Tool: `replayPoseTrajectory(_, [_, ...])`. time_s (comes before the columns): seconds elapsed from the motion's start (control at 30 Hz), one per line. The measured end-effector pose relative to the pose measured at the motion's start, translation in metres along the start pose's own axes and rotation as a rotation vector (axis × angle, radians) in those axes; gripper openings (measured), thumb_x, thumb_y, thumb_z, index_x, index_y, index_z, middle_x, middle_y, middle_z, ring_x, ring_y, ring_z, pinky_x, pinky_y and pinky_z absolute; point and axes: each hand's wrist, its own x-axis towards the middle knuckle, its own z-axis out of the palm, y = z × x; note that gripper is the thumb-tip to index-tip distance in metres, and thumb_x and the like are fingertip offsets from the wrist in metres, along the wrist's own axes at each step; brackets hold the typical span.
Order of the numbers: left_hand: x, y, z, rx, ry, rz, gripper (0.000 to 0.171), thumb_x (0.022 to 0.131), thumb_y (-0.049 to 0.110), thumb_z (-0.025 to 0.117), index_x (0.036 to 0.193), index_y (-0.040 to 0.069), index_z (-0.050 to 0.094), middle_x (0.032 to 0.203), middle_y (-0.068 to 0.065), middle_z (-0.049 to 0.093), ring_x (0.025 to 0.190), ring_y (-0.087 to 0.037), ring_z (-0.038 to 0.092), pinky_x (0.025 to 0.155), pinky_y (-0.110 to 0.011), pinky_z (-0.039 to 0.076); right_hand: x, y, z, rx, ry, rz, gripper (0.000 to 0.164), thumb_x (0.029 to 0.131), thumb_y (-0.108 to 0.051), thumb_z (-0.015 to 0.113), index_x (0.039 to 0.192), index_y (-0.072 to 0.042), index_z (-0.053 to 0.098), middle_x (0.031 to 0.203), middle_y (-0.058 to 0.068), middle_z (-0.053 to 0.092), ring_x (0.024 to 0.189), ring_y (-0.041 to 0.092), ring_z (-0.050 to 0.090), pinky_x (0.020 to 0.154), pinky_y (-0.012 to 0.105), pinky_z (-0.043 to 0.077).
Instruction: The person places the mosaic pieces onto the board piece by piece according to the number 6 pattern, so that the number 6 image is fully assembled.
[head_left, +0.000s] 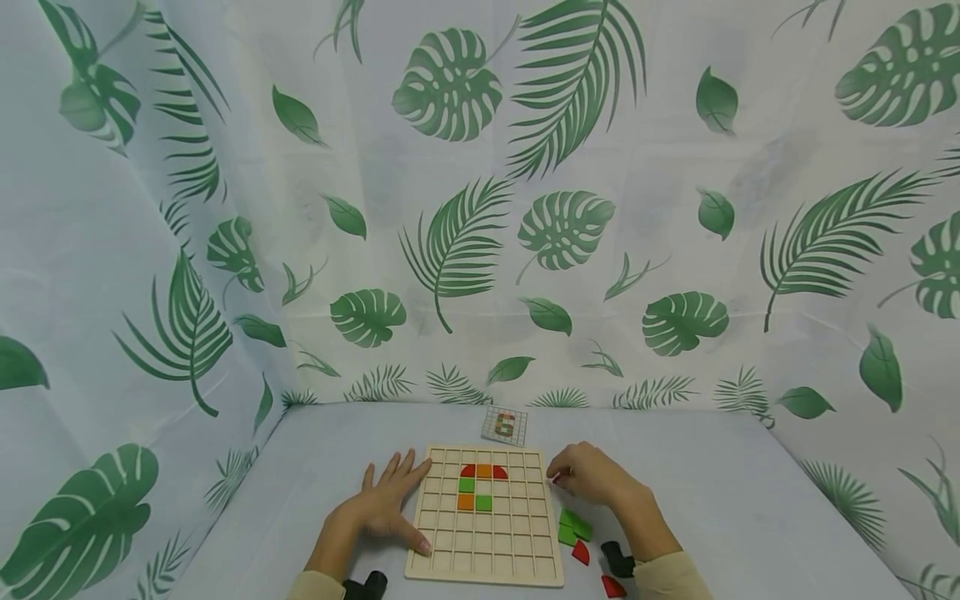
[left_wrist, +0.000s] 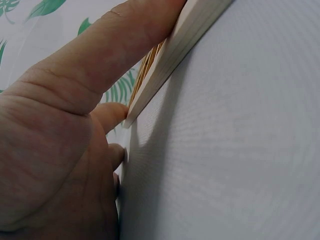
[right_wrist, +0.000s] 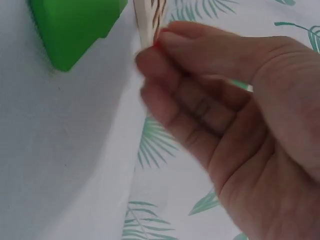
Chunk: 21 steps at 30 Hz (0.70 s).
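Observation:
A wooden grid board [head_left: 517, 546] lies on the table, with several red, orange and green pieces set in its upper-middle cells. My left hand [head_left: 386, 502] rests at its left side, fingers spread, fingertip and thumb on the frame; the left wrist view shows the thumb [left_wrist: 95, 60] against the board's edge. Beyond the board's upper right edge, my right hand [head_left: 592, 472] pinches a small piece between thumb and fingertips. Only a sliver of this red piece [right_wrist: 158, 44] shows in the right wrist view; its shape is hidden by the fingers.
Loose green pieces [head_left: 575, 525] lie right of the board, with a red quarter-round piece [head_left: 581, 552] below them and another red piece [head_left: 612, 587] nearer the front. Behind the board is a pattern card [head_left: 505, 425]. A leaf-printed cloth [head_left: 480, 350] hangs at the back.

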Motion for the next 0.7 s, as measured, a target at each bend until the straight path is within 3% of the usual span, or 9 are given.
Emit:
replayPoseTrajectory(0.2, [-0.001,0.000,0.000,-0.004,-0.001,-0.001,0.138,0.055,0.070,0.093,0.166,0.021,0.028,0.175,-0.017,0.011,0.162,-0.042,0.002,0.121,-0.077,-0.006,0.005,-0.002,0.000,0.141,0.034,-0.084,0.022,0.090,0.004,0.072,0.108,-0.005,0.081,0.099,0.003,0.077,0.082,0.009,0.064,0.068,0.023,0.056])
replayPoseTrajectory(0.3, [-0.001,0.001,0.000,-0.002,0.000,-0.002,0.138,0.055,0.070,0.093,0.166,0.021,0.028,0.175,-0.017,0.011,0.162,-0.042,0.002,0.121,-0.077,-0.006,0.006,-0.005,-0.002,0.157,0.041,-0.099,0.022,0.091,0.001,0.074,0.111,-0.005,0.081,0.102,0.003,0.077,0.086,0.010,0.065,0.072,0.023,0.057])
replayPoseTrajectory(0.5, [-0.001,0.001,-0.001,0.000,-0.001,0.002,0.138,0.055,0.070,0.093,0.166,0.021,0.028,0.175,-0.017,0.010,0.162,-0.043,0.002,0.121,-0.078,-0.006,0.005,-0.014,-0.003,0.152,0.087,-0.131,0.015,0.092,-0.003,0.076,0.104,-0.008,0.082,0.100,-0.002,0.079,0.081,0.006,0.063,0.067,0.022,0.055])
replayPoseTrajectory(0.7, [-0.002,0.000,-0.001,0.004,-0.001,0.007,0.137,0.055,0.069,0.093,0.166,0.021,0.027,0.175,-0.017,0.010,0.162,-0.043,0.002,0.121,-0.078,-0.006,0.010,-0.023,0.003,0.229,0.079,-0.154,0.009,0.095,-0.004,0.073,0.097,-0.010,0.080,0.093,-0.003,0.077,0.073,0.004,0.065,0.065,0.022,0.057])
